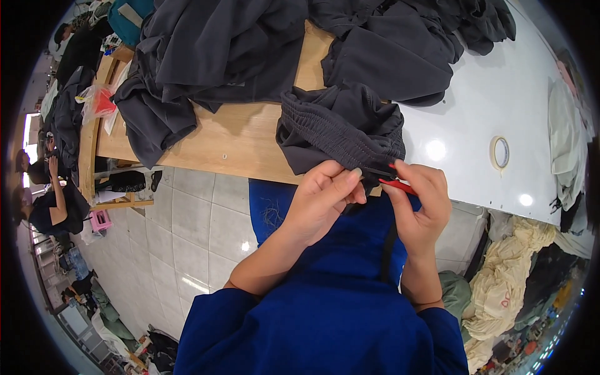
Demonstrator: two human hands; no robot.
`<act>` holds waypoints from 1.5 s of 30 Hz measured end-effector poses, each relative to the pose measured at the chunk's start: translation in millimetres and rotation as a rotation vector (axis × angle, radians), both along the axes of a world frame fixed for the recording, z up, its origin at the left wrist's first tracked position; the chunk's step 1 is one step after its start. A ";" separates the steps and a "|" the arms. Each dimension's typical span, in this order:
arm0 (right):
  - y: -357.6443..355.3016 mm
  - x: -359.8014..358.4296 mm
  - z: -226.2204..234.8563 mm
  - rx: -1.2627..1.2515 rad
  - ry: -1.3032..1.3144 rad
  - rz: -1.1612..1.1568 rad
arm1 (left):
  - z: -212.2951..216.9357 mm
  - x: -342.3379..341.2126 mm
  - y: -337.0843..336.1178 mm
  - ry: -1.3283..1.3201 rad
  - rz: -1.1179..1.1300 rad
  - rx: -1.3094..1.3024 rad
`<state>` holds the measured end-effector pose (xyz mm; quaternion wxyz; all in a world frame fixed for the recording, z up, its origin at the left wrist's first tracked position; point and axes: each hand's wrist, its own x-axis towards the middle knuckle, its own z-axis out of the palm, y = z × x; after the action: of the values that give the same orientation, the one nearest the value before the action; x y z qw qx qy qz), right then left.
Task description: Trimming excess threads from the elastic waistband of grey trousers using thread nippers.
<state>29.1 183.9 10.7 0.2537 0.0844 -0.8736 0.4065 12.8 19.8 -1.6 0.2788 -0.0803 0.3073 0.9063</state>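
A dark grey garment with a gathered elastic waistband (337,131) lies at the near edge of the table, part of it hanging over toward me. My left hand (326,201) is closed, thumb and forefinger pinching the garment's near edge. In my right hand (420,203) is a pair of small red-handled thread snips (400,185), gripped between thumb and fingers. Their dark blades point left, close to the waistband and my left fingertips. Whether the blades touch the cloth or a thread, I cannot tell.
More dark grey garments (231,50) are heaped across the wooden table (244,134) and onto the white tabletop (465,134) at right. A tape roll (499,152) lies there. Cream cloth bundles (506,281) sit below on the right. Other people (53,203) work at far left.
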 end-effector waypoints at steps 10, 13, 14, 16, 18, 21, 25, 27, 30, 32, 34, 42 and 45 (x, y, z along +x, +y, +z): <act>13.9 21.4 -15.9 -0.641 -0.217 0.097 | -6.8 1.9 0.5 0.153 0.012 -0.131; 5.7 19.4 -12.2 -0.431 -0.133 0.118 | -11.4 3.2 -1.9 0.164 0.008 -0.108; 1.4 17.5 -10.5 -0.308 -0.100 0.143 | -10.9 2.0 -1.5 0.159 -0.009 -0.076; -9.9 6.7 -12.2 -0.258 -0.011 0.090 | -1.3 2.3 4.0 0.115 -0.012 -0.091; -17.6 1.2 -14.2 -0.082 0.043 0.015 | 2.0 2.7 6.1 0.069 -0.012 -0.108; -21.5 -4.2 -22.0 -0.091 0.103 -0.016 | -0.2 2.2 3.9 0.156 0.000 -0.089; -23.5 -9.4 -29.7 -0.016 0.230 -0.047 | 2.1 -0.5 -0.6 0.091 -0.043 -0.047; -22.3 -6.7 -30.8 -0.012 0.247 -0.006 | 5.7 -1.0 0.5 0.068 -0.062 -0.017; -18.7 2.2 -28.1 -0.025 0.229 0.105 | 8.1 -0.8 4.9 0.045 -0.018 0.067; -15.6 9.7 -27.0 -0.041 0.195 0.172 | 5.6 -5.2 4.8 0.090 -0.032 0.010; -12.4 15.2 -28.9 -0.138 0.121 0.211 | 2.2 -7.8 5.0 0.097 -0.027 0.033; -13.4 16.4 -37.7 -0.446 -0.255 -0.031 | -2.8 -7.0 8.3 0.095 0.027 -0.077; -22.3 12.9 -38.5 -0.442 -0.231 -0.077 | -9.2 -6.9 6.0 0.088 0.052 -0.092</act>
<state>42.1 161.6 -27.9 0.1798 -0.0535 -0.7893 0.5847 5.9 25.8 -10.8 0.2377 -0.0612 0.3586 0.9007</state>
